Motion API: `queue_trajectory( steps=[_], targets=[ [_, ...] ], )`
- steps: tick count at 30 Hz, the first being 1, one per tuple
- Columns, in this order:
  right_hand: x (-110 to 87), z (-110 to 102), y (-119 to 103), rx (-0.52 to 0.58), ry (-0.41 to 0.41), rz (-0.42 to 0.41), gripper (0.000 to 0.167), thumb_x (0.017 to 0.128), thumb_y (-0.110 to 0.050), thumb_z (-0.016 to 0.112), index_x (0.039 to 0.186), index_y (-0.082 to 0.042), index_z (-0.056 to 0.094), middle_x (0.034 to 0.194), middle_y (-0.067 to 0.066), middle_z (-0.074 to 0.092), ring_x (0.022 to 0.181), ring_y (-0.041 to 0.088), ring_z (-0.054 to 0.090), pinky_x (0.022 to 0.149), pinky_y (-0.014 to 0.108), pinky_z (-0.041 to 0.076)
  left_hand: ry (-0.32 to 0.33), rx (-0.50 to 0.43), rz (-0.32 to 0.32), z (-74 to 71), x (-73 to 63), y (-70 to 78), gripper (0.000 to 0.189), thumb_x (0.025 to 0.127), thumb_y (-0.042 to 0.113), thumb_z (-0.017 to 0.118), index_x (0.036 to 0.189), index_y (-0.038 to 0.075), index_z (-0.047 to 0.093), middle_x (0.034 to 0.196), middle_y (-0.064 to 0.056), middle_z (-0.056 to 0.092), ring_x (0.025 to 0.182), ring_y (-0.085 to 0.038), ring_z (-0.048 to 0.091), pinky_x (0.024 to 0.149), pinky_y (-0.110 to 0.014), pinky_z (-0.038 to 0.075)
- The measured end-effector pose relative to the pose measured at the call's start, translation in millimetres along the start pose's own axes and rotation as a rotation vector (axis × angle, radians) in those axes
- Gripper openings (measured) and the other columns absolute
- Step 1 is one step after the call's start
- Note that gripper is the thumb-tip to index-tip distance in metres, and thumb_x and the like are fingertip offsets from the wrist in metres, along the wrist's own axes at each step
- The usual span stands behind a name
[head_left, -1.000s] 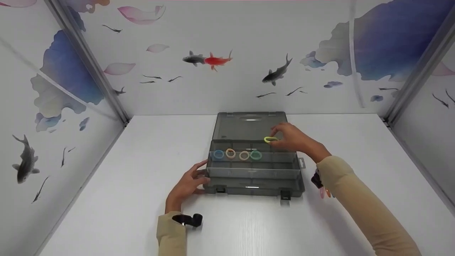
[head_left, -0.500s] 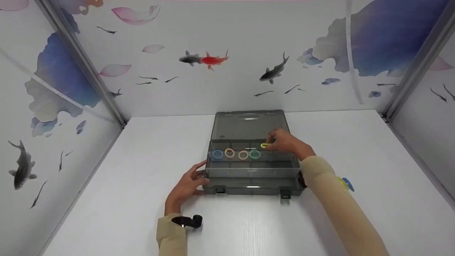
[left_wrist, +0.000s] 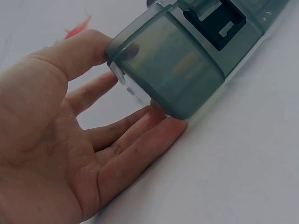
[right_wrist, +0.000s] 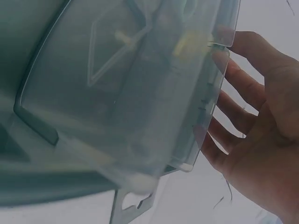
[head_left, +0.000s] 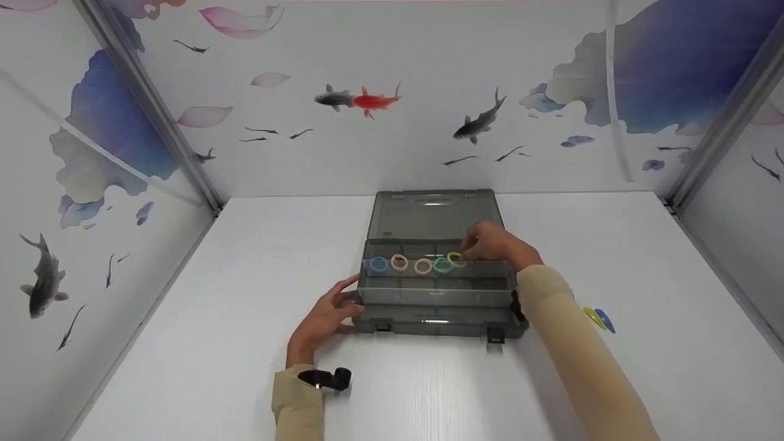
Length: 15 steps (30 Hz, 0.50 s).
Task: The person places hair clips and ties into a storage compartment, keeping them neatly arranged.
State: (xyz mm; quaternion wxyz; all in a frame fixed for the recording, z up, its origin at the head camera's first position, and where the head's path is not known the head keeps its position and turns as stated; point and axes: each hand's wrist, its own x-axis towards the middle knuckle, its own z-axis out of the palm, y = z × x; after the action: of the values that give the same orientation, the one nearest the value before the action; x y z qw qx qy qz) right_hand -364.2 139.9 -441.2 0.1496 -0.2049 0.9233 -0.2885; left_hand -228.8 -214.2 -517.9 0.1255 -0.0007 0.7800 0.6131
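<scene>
A grey translucent storage box lies with its lid open toward the back wall. My left hand grips the box's left end; the left wrist view shows the thumb at the upper edge and other fingers low against the end. At the rear compartments, my right hand pinches a small yellow ring at its right side. Left of it, along the clear divider, stand a green ring, two peach rings and a blue ring. Through the plastic, the yellow ring looks blurred.
On the white table, right of the sleeve, lie a yellow loop and a blue loop. Two black latches sit on the box's front. Fish-patterned walls enclose the table's back and sides.
My right hand has come down and slightly left with the yellow ring, which now stands beside the green one. The loops on the table have come into view past the sleeve. My left hand stays put.
</scene>
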Motion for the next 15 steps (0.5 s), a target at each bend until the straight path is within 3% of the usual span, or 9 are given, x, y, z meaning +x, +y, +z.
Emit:
queue_trajectory(
  steps=[3, 7, 15],
  targets=[
    [-2.7, -2.1, -2.6, 0.013, 0.004, -0.005, 0.028, 0.090, -0.017, 0.071, 0.112, 0.000, 0.072, 0.134, 0.023, 0.061, 0.120, 0.037, 0.060, 0.099, 0.051, 0.052, -0.003, 0.003, 0.002, 0.2, 0.2, 0.3, 0.071, 0.092, 0.016, 0.065, 0.155, 0.026, 0.037, 0.154, -0.020, 0.043, 0.131, -0.037, 0.054, 0.088, -0.048, 0.059],
    [-10.7, -8.1, -10.8, -0.001, 0.023, -0.037, 0.030, 0.091, -0.015, 0.069, 0.115, 0.002, 0.071, 0.149, 0.026, 0.049, 0.140, 0.045, 0.043, 0.108, 0.057, 0.045, -0.002, 0.004, 0.006, 0.3, 0.8, 0.5, 0.070, 0.092, 0.016, 0.065, 0.155, 0.028, 0.037, 0.154, -0.020, 0.043, 0.130, -0.036, 0.055, 0.088, -0.048, 0.059],
    [-35.6, -17.2, -23.9, -0.089, 0.080, -0.204, 0.022, 0.093, -0.013, 0.068, 0.108, 0.002, 0.073, 0.146, 0.029, 0.050, 0.138, 0.050, 0.042, 0.108, 0.062, 0.041, -0.008, -0.010, 0.007, -0.8, 0.3, -1.5, 0.070, 0.091, 0.015, 0.065, 0.155, 0.028, 0.038, 0.153, -0.020, 0.045, 0.126, -0.034, 0.056, 0.087, -0.046, 0.059]
  ],
)
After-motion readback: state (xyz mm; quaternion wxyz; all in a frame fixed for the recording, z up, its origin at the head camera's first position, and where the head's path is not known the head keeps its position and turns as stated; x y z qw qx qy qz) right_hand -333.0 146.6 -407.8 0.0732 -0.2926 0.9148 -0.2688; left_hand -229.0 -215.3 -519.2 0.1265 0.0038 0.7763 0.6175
